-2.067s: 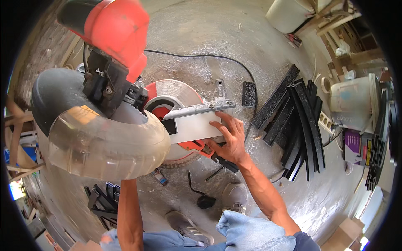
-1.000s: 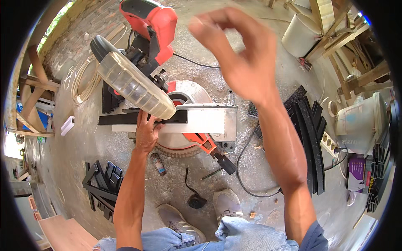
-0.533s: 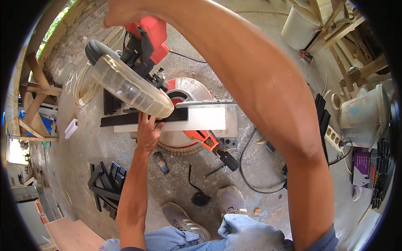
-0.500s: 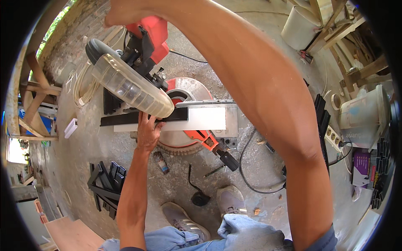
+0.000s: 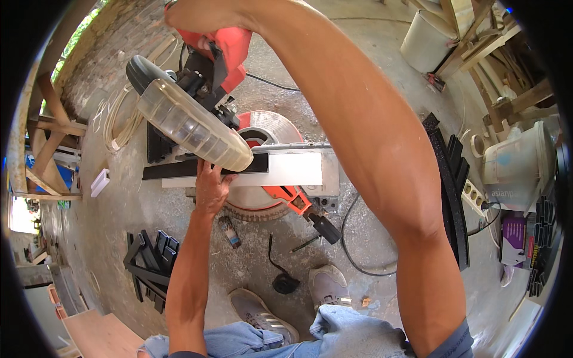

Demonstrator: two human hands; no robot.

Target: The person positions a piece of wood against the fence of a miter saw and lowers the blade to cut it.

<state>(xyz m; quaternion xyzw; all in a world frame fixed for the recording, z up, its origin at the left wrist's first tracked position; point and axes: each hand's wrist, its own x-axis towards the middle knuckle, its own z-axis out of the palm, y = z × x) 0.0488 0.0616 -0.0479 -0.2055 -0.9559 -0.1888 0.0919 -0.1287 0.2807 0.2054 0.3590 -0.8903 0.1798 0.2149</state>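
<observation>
A red mitre saw point(image 5: 197, 113) stands on the concrete floor, its clear blade guard point(image 5: 191, 128) raised over the round base. A long black strip point(image 5: 179, 169) lies across the saw's bed against the pale fence point(image 5: 298, 169). My left hand point(image 5: 210, 186) presses flat on that strip just left of the blade. My right hand point(image 5: 200, 15) reaches up over the saw and grips its red handle at the top of the view; my forearm crosses the middle of the picture.
Cut black pieces point(image 5: 152, 265) lie in a pile at lower left. Long black strips point(image 5: 450, 191) lie to the right beside a white bucket point(image 5: 516, 167) and a power strip point(image 5: 474, 197). A black cable point(image 5: 358, 238) loops by my shoes point(image 5: 325, 286). Wooden frames stand at far left.
My right hand has risen from the saw bed to the saw's handle. My left hand came onto the black strip and stays there. The view has shifted slightly.
</observation>
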